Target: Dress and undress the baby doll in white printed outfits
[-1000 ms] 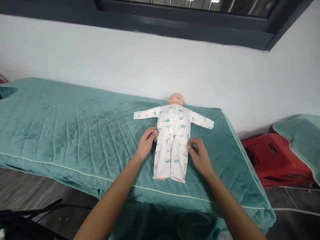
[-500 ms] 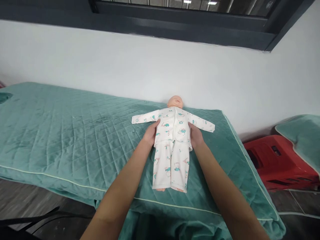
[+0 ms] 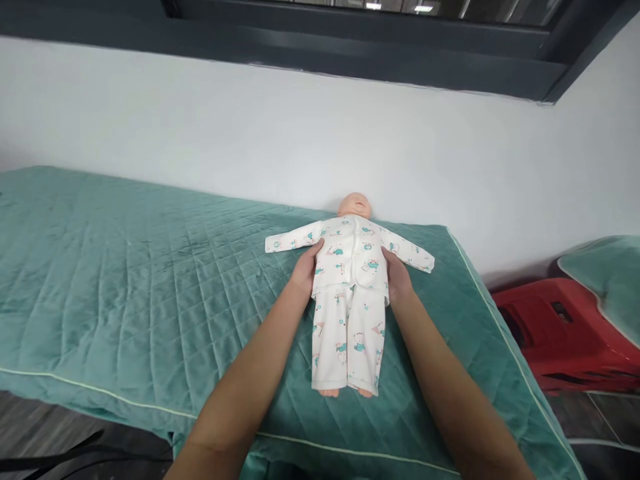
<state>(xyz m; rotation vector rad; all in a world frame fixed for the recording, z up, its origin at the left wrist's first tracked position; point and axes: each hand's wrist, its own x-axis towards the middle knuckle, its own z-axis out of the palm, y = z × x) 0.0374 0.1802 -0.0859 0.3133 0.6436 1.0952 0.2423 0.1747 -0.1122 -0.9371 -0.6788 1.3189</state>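
Note:
A baby doll (image 3: 353, 257) lies on its back on a green quilted bed cover (image 3: 150, 287), its head close to the wall. It wears a white pajama top with a teal and pink print, sleeves spread to both sides, and matching pajama pants (image 3: 347, 343). Its feet peek out below the pant hems. My left hand (image 3: 306, 269) grips the doll's torso at the left side, under the sleeve. On the opposite side my right hand (image 3: 398, 275) holds the torso too. The fingers of both hands pass partly beneath the doll and are hidden there.
A white wall (image 3: 280, 133) runs behind the bed, with a dark window frame (image 3: 350, 57) above. To the right stands a red plastic object (image 3: 570, 327), partly under a green cloth (image 3: 610, 273). Black cables (image 3: 60, 460) hang at the lower left.
The view has shifted slightly, so the doll appears a little lower and further right. Both hands keep their hold on its sides.

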